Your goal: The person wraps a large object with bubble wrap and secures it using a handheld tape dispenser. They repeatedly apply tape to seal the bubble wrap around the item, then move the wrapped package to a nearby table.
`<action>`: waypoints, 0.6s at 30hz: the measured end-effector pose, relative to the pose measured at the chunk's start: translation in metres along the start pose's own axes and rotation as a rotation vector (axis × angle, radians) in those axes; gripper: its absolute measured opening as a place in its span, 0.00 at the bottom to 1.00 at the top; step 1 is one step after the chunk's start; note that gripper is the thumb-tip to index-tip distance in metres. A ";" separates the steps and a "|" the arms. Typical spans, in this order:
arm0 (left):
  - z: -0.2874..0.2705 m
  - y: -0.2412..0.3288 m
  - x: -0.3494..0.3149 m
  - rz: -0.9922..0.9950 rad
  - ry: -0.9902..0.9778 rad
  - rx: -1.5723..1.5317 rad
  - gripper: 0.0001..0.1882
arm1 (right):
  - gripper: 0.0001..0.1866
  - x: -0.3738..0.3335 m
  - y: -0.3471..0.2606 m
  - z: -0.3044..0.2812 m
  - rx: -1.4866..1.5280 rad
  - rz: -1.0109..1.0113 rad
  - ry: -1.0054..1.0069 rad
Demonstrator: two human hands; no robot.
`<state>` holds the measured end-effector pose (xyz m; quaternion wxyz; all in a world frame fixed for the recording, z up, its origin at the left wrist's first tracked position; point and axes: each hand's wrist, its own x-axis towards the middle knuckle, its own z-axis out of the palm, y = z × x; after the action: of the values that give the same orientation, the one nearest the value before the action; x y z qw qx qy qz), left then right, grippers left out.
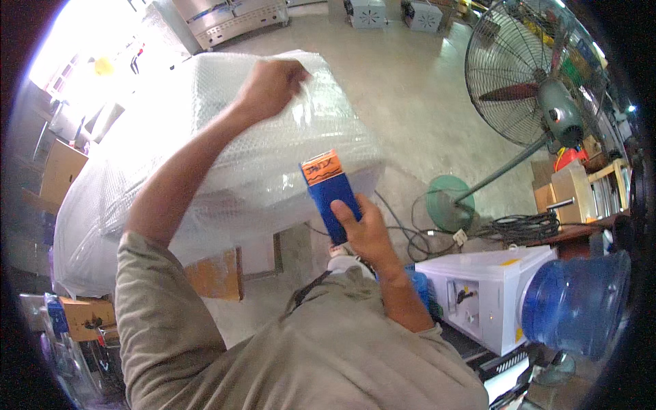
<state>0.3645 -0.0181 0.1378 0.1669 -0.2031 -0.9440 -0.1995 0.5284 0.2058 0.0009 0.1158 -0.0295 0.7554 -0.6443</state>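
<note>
A large bulky item wrapped in clear bubble wrap (219, 160) fills the left and middle of the view. Over its upper end is my left hand (273, 87), fingers curled closed against the thumb. Shiny clear film shows just below those fingers, but I cannot make out what they pinch. My right hand (367, 231), in front of my body, grips a flat blue rectangular object (333, 201) with an orange label at its top end bearing dark handwriting. The thumb lies across its face; the other fingers are mostly hidden behind it. It is held near the wrapped item's right edge.
To the right stands a pedestal fan (540, 75) on a round green base (449, 203). Black cables (519, 227) coil on the floor. Close by my right arm is a white water dispenser (482, 290) with a blue bottle (577, 304). Cardboard boxes (65, 171) line the left.
</note>
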 end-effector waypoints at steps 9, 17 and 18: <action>0.036 -0.100 0.037 -0.128 -0.521 0.797 0.26 | 0.31 0.030 0.010 0.055 0.329 0.088 0.025; 0.010 0.035 -0.137 0.210 -0.757 0.855 0.69 | 0.27 -0.024 0.048 0.040 0.276 0.157 0.034; 0.022 0.025 -0.158 0.201 -0.699 0.875 0.71 | 0.27 -0.035 0.057 0.046 0.305 0.219 0.035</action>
<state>0.5069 -0.0377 0.0636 -0.0689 -0.2577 -0.9139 0.3059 0.5781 0.1781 -0.0565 0.1753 0.0823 0.6497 -0.7351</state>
